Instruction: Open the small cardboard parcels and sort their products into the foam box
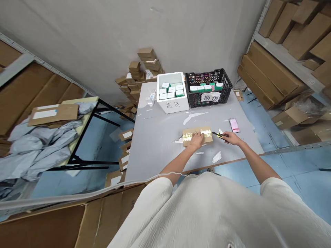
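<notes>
Left fingers (199, 134) resting on rectangular brown cardboard box (189, 132), spread unclear from here | right fingers (227, 134) gripping black-and-yellow knife (218, 135) | I'd cut shallow, away from the left

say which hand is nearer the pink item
Right: the right hand is beside the pink item, on its near side; the left hand is farther left, on the cardboard box.

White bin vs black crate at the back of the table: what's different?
The white bin has solid walls; the black crate has openwork ones. The bin's dark characters sit directly on its front wall; the crate's are on a white label. The crate looks wider than the bin. Both stand side by side on the table, open-topped, holding small white-and-green boxes.
</notes>
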### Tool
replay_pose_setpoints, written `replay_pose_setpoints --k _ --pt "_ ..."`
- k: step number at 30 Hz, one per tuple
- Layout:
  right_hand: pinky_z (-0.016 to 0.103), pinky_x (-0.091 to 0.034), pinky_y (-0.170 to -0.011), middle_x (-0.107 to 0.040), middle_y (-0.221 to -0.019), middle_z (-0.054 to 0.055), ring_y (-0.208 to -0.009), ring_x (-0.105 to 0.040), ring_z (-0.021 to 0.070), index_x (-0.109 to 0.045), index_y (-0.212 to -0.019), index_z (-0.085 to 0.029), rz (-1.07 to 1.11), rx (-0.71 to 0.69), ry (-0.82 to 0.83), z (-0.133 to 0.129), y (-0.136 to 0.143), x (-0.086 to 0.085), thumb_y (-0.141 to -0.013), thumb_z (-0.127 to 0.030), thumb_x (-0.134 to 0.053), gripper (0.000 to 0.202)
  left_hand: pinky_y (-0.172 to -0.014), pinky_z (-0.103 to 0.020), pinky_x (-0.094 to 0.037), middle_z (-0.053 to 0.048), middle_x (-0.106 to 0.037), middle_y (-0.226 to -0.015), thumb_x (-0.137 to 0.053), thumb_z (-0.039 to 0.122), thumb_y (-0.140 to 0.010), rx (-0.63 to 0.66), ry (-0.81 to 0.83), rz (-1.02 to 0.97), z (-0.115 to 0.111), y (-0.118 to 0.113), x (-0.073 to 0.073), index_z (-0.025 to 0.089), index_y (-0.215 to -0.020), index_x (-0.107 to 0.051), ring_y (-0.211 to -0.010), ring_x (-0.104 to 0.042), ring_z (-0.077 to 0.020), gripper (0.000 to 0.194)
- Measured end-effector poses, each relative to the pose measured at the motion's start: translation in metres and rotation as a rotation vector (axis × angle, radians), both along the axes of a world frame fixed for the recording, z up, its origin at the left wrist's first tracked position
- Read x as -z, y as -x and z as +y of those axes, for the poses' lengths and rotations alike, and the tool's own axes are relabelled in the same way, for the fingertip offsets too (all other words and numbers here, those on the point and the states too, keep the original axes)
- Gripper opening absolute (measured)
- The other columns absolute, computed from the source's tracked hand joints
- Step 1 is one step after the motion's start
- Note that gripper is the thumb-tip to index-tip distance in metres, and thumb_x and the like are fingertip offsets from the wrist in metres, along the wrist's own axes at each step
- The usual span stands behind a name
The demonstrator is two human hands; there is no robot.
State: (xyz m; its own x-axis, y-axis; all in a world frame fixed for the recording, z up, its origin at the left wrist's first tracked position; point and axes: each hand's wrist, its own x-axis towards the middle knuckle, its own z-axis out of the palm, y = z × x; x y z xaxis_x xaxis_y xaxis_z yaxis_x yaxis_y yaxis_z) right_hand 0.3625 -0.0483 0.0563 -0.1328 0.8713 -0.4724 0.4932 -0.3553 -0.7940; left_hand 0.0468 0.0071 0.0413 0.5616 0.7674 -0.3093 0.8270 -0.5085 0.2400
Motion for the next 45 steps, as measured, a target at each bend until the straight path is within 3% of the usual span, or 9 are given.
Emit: replay_pose_setpoints --k 7,12,18,24,30,35,40,45 --pt "0.03 -0.051 -0.078 -0.08 -0.104 0.005 -0.09 -0.069 0.0231 -0.077 -0.125 -0.024 -0.308 -0.268 -0.223 0.028 -0.007 0.007 -0.104 -0.042 -0.054 0.036 -0.127 -0.055 -0.027 -0.017 -0.058 -0.144 -0.08 0.02 -0.085 -0.036 -0.029 -0.019 -0.006 -0.001 0.003 0.023 -0.143 -0.052 -0.134 -0.059 -0.0359 0.065" --pt "0.034 -0.047 -0.092 -0.077 -0.125 0.012 -0.111 -0.066 0.0274 -0.076 -0.134 -0.024 -0.569 -0.457 -0.338 0.059 0.002 0.008 -0.108 -0.032 -0.046 0.041 -0.128 -0.055 -0.026 -0.016 -0.057 -0.143 -0.083 0.022 -0.084 -0.009 -0.043 -0.015 -0.009 0.004 0.005 0.025 -0.144 -0.051 -0.131 -0.059 -0.0351 0.068" --pt "0.041 -0.042 -0.101 -0.075 -0.123 0.015 -0.117 -0.062 0.0311 -0.077 -0.131 -0.025 -0.687 -0.592 -0.399 0.076 0.021 -0.003 -0.11 -0.03 -0.04 0.043 -0.127 -0.054 -0.028 -0.016 -0.056 -0.143 -0.084 0.023 -0.084 -0.003 -0.064 -0.007 -0.011 0.005 0.008 0.024 -0.145 -0.05 -0.136 -0.057 -0.0354 0.069" --pt "0.038 -0.044 -0.098 -0.075 -0.119 0.012 -0.114 -0.064 0.0302 -0.077 -0.134 -0.029 -0.564 -0.544 -0.244 0.066 0.013 -0.008 -0.11 -0.032 -0.04 0.044 -0.125 -0.054 -0.032 -0.016 -0.057 -0.142 -0.083 0.021 -0.084 -0.025 -0.036 -0.025 -0.011 0.004 0.007 0.025 -0.143 -0.051 -0.136 -0.059 -0.0356 0.067" --pt "0.034 -0.049 -0.092 -0.077 -0.113 0.009 -0.102 -0.067 0.0272 -0.08 -0.12 -0.029 -0.481 -0.498 -0.217 0.057 0.006 -0.005 -0.104 -0.043 -0.051 0.036 -0.126 -0.054 -0.032 -0.017 -0.056 -0.144 -0.085 0.024 -0.085 -0.023 -0.042 -0.006 -0.011 0.004 0.006 0.024 -0.143 -0.051 -0.134 -0.061 -0.0355 0.067" --pt "0.033 -0.051 -0.082 -0.076 -0.094 0.003 -0.089 -0.065 0.0257 -0.08 -0.109 -0.028 -0.304 -0.398 -0.136 0.038 0.002 0.004 -0.101 -0.049 -0.054 0.034 -0.126 -0.055 -0.031 -0.016 -0.057 -0.143 -0.085 0.024 -0.086 -0.023 -0.032 0.0 -0.012 0.004 0.004 0.025 -0.142 -0.053 -0.13 -0.062 -0.0346 0.065" --pt "0.033 -0.052 -0.083 -0.076 -0.095 0.004 -0.091 -0.065 0.025 -0.078 -0.106 -0.026 -0.242 -0.324 -0.149 0.019 -0.006 0.014 -0.1 -0.047 -0.053 0.034 -0.126 -0.054 -0.031 -0.016 -0.056 -0.144 -0.086 0.024 -0.085 -0.022 -0.032 0.004 -0.013 0.002 0.003 0.023 -0.143 -0.053 -0.127 -0.064 -0.0345 0.067" --pt "0.034 -0.053 -0.082 -0.076 -0.093 0.004 -0.089 -0.065 0.0254 -0.077 -0.102 -0.025 -0.226 -0.275 -0.155 0.014 0.009 0.013 -0.098 -0.046 -0.057 0.03 -0.126 -0.054 -0.03 -0.014 -0.057 -0.144 -0.085 0.025 -0.087 -0.017 -0.033 0.016 -0.01 0.002 0.002 0.027 -0.144 -0.052 -0.125 -0.066 -0.0337 0.066"
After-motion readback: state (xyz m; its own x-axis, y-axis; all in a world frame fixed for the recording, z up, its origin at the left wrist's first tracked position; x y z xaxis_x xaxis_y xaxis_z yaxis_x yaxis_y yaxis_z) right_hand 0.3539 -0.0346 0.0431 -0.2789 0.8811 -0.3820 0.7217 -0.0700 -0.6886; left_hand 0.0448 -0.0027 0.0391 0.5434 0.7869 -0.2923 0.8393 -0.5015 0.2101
